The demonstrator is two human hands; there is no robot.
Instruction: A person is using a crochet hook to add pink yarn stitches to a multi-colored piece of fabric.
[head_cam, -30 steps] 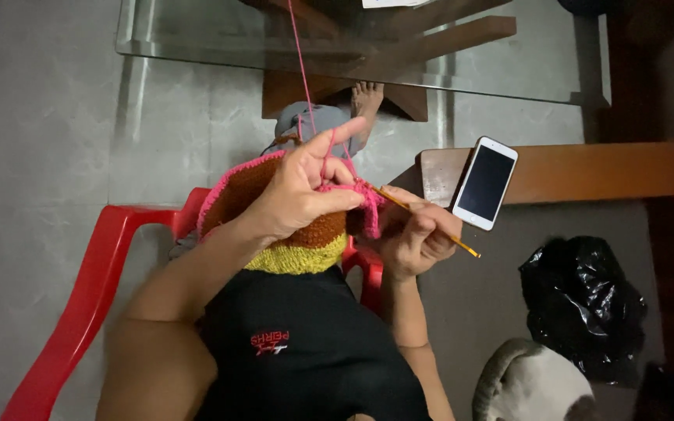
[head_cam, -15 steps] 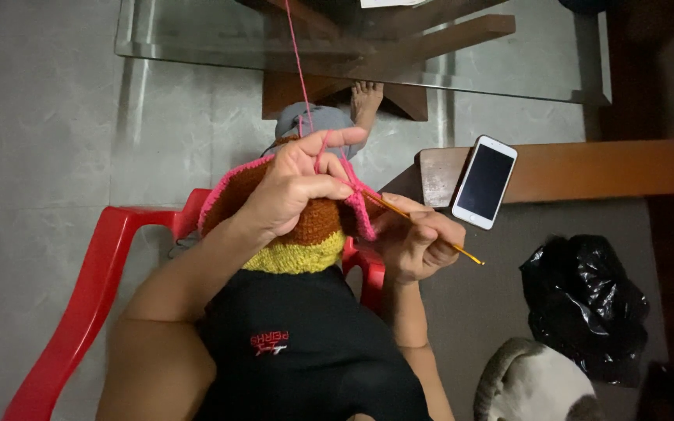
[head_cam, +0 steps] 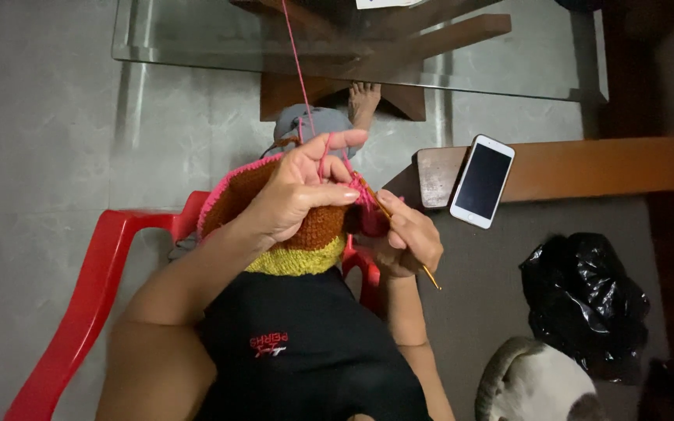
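The left hand (head_cam: 298, 195) is being held at the centre of the frame, its forearm being stretched up from the lower left, index finger extended and thumb being laid flat. The right hand (head_cam: 407, 242) is being kept curled just right of it, fingers (head_cam: 419, 226) being closed.

Crochet piece (head_cam: 306, 234): brown body, yellow band, pink edge; bunched under the left hand (head_cam: 298, 195). Pink yarn (head_cam: 296, 70): taut strand running up from the left hand's fingers. Crochet hook (head_cam: 399, 234): thin, yellow-orange, slanted, gripped in the right hand (head_cam: 407, 238), tip at the pink edge.
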